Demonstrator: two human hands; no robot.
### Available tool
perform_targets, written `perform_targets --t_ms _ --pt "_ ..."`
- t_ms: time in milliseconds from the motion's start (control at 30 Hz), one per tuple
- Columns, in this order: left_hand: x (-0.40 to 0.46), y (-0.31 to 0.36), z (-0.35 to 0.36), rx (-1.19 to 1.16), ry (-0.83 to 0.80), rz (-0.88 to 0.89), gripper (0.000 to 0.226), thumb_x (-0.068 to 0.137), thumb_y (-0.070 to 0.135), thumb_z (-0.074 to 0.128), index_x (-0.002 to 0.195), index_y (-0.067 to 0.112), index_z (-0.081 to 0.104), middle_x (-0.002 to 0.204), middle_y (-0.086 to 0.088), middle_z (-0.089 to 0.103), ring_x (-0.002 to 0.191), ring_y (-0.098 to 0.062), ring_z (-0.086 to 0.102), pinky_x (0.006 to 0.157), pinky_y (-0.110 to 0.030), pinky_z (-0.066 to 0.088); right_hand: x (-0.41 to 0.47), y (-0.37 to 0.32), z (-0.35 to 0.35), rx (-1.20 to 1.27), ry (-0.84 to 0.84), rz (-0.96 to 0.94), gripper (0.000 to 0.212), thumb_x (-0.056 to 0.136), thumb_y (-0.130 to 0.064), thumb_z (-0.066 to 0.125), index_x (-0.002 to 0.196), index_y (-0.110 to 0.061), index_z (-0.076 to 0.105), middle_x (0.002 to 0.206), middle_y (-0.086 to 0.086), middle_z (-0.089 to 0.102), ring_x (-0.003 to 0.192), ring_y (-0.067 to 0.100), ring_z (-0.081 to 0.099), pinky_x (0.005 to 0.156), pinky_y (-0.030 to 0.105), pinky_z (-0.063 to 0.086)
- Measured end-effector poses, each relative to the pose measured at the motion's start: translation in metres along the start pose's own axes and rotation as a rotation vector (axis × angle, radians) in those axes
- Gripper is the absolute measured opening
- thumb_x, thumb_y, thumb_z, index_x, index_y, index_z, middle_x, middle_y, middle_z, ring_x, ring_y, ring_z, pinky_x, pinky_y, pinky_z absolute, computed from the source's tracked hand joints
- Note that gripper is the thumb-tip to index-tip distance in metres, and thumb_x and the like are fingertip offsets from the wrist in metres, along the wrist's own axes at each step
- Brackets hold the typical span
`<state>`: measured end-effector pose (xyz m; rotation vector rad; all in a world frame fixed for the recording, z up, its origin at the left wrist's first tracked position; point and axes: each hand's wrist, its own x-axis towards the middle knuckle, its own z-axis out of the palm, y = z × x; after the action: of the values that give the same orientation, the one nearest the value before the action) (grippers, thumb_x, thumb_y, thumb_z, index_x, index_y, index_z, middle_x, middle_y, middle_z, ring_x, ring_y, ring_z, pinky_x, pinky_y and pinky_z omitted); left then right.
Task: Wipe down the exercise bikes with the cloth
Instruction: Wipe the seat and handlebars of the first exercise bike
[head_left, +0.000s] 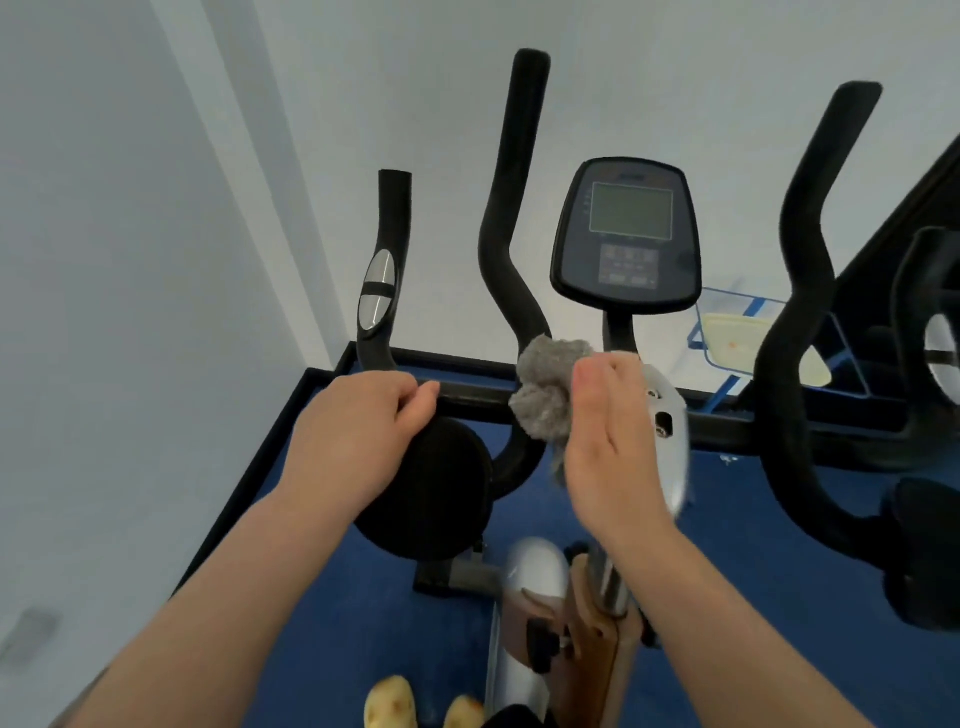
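An exercise bike stands in front of me with black curved handlebars (506, 218) and a dark console (627, 234) on a post. My left hand (358, 426) grips the left end of the black crossbar, just above a round black elbow pad (436, 488). My right hand (613, 436) holds a crumpled grey cloth (545, 395) against the middle of the bar, beside the silver stem cover (670, 431). The right handlebar (800, 291) rises at the right.
White walls meet in a corner behind the bike. Blue carpet (363, 613) covers the floor. A clear container (737, 338) with blue edges sits behind the console post. Part of a second bike (930, 322) shows at the right edge. My yellow shoes (389, 704) appear at the bottom.
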<state>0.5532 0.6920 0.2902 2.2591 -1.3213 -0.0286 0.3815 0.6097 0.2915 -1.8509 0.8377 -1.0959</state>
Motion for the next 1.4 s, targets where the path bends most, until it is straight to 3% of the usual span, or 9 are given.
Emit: perform_targets --t_ms 167,233,467,633,767,833,933,1067,1400 --pt "0.000 0.001 0.000 -0.008 -0.007 -0.003 0.048 0.095 0.047 0.045 0.056 0.019 0.042 0.051 0.001 0.046 0.054 -0.015 0.049 0.053 -0.035 0.037 -0.019 0.015 0.018 -0.172 0.139 -0.034 0.032 0.096 -0.029 0.044 0.126 -0.035 0.048 0.116 -0.016 0.049 0.110 0.001 0.049 0.096 0.026 0.044" --pt "0.000 0.000 0.000 -0.017 -0.012 0.009 0.048 0.095 0.047 0.044 0.056 0.019 0.041 0.050 0.001 0.044 0.052 -0.015 0.048 0.050 -0.033 0.033 -0.015 0.015 0.018 -0.274 0.249 -0.142 0.027 0.094 -0.019 0.051 0.118 -0.030 0.055 0.124 -0.007 0.048 0.115 0.012 0.047 0.101 0.038 0.041" --pt "0.001 0.000 -0.001 -0.049 -0.042 0.047 0.046 0.095 0.045 0.043 0.055 0.021 0.036 0.051 0.001 0.045 0.052 -0.016 0.048 0.051 -0.034 0.033 -0.030 0.014 0.017 -0.241 0.112 -0.227 0.031 0.089 -0.030 0.051 0.112 -0.016 0.067 0.116 -0.011 0.051 0.111 0.010 0.050 0.099 0.025 0.039" --pt "0.002 0.000 -0.003 -0.041 -0.065 0.093 0.044 0.095 0.043 0.041 0.057 0.022 0.035 0.051 0.001 0.044 0.051 -0.015 0.046 0.049 -0.033 0.034 -0.007 0.007 0.016 -0.102 0.155 -0.019 0.016 0.093 -0.027 0.059 0.086 -0.016 0.068 0.101 -0.005 0.054 0.097 0.007 0.054 0.086 0.013 0.039" --pt "0.002 0.000 -0.003 -0.033 -0.086 0.117 0.043 0.098 0.042 0.041 0.060 0.021 0.039 0.054 0.001 0.047 0.053 -0.014 0.048 0.049 -0.032 0.034 -0.011 0.003 0.028 -0.119 0.302 0.035 0.022 0.098 -0.014 0.051 0.113 -0.029 0.055 0.113 -0.004 0.050 0.101 0.003 0.051 0.086 0.004 0.036" --pt "0.003 -0.001 -0.003 -0.035 -0.089 0.129 0.043 0.099 0.041 0.041 0.061 0.021 0.039 0.057 0.002 0.048 0.056 -0.014 0.048 0.051 -0.032 0.033 -0.017 0.006 0.032 -0.212 0.341 -0.057 0.023 0.095 -0.008 0.047 0.112 -0.015 0.061 0.113 0.003 0.053 0.099 0.013 0.051 0.087 0.004 0.035" --pt "0.004 -0.001 -0.004 -0.029 -0.103 0.159 0.044 0.100 0.040 0.041 0.061 0.023 0.036 0.057 0.003 0.046 0.056 -0.012 0.046 0.051 -0.031 0.027 -0.037 0.012 0.034 -0.304 0.262 -0.094 0.029 0.095 -0.014 0.044 0.110 -0.005 0.067 0.119 0.006 0.051 0.110 0.008 0.048 0.095 0.008 0.032" --pt "0.004 -0.001 -0.004 -0.033 -0.111 0.203 0.044 0.101 0.039 0.041 0.060 0.023 0.032 0.056 0.003 0.044 0.054 -0.012 0.044 0.049 -0.030 0.023 -0.054 0.015 0.023 -0.313 0.104 -0.057 0.037 0.096 -0.027 0.056 0.132 -0.022 0.057 0.136 0.001 0.038 0.127 -0.004 0.034 0.103 0.005 0.026" --pt "0.007 0.000 -0.006 -0.036 -0.144 0.213 0.044 0.101 0.039 0.040 0.061 0.021 0.035 0.057 0.001 0.047 0.055 -0.017 0.047 0.051 -0.034 0.032 -0.041 0.011 0.019 -0.389 0.153 -0.068 0.036 0.089 -0.025 0.065 0.124 -0.021 0.060 0.122 -0.007 0.035 0.116 0.003 0.041 0.101 0.008 0.031"
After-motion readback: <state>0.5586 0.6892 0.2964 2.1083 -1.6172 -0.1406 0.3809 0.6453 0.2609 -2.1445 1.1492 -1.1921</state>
